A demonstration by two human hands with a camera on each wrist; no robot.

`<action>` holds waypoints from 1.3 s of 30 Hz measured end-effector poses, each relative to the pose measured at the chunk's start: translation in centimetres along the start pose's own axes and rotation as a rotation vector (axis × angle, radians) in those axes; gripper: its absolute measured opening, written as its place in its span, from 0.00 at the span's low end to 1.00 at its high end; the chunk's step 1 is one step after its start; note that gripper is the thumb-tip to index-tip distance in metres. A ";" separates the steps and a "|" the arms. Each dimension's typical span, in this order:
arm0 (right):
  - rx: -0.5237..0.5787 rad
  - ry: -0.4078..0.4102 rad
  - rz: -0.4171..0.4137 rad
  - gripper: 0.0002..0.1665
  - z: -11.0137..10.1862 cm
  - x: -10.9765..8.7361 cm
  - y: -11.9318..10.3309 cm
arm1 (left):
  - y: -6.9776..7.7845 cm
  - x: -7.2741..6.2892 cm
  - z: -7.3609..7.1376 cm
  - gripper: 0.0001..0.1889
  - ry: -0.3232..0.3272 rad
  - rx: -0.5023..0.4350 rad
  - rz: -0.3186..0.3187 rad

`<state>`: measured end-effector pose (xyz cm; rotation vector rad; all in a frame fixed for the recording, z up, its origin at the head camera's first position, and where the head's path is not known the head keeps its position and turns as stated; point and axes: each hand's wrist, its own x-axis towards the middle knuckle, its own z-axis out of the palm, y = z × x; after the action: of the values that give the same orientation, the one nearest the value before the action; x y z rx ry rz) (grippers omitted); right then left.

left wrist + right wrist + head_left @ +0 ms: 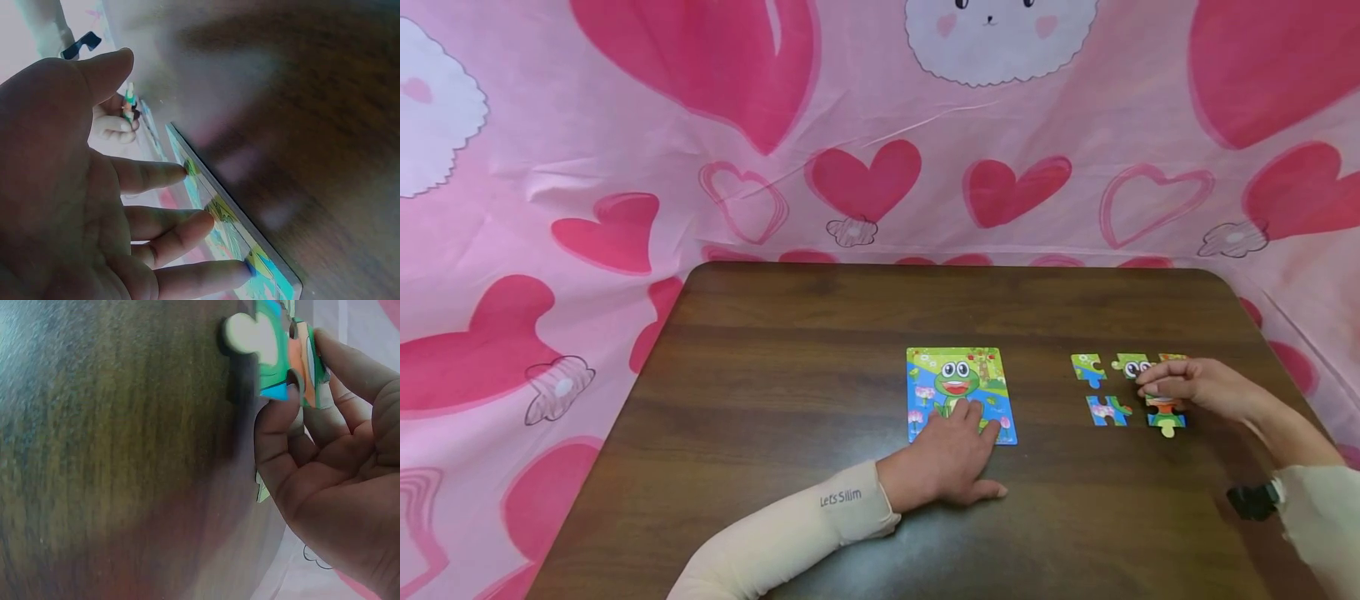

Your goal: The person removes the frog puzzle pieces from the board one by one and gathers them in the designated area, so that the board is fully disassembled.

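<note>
My left hand (pixel 952 454) rests its fingertips on the lower part of a frog picture board (pixel 925 367), fingers extended and thumb out to the side. In the left wrist view, three fingertips touch the face of the board (pixel 275 269) near its edge. Farther right, my right hand (pixel 1206 390) pinches an orange and green jigsaw piece (pixel 307 369) between thumb and fingers. Beside it, in the right wrist view, shows a frog-body piece (pixel 269 350) with a round pale knob. A piece with the frog's eyes (pixel 1131 367) lies by my right fingertips.
Other jigsaw pieces lie near the right hand: a green and blue corner piece (pixel 1086 367), a flower piece (pixel 1105 411) and a partly covered one (pixel 1172 357). The brown table (pixel 760 375) ends at a pink heart-patterned cloth (pixel 880 108) behind.
</note>
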<state>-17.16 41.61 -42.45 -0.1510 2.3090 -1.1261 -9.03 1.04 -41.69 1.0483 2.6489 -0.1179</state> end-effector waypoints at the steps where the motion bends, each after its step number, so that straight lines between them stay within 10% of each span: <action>1: 0.000 -0.002 0.006 0.13 0.0 0.0 0.0 | 0.0 0.0 0.0 0.44 -0.001 0.000 0.001; 23: -0.186 0.153 0.092 0.26 0.2 -0.9 -1.3 | 0.1 0.0 -0.1 0.44 0.001 0.016 0.003; 39: 0.101 0.240 -0.029 0.14 -0.6 -1.2 -1.4 | 0.1 -0.1 0.2 0.43 0.029 0.026 0.003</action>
<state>-16.69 41.51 -40.59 -0.0109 2.4569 -1.3363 -8.84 0.95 -41.85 1.0701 2.6788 -0.1377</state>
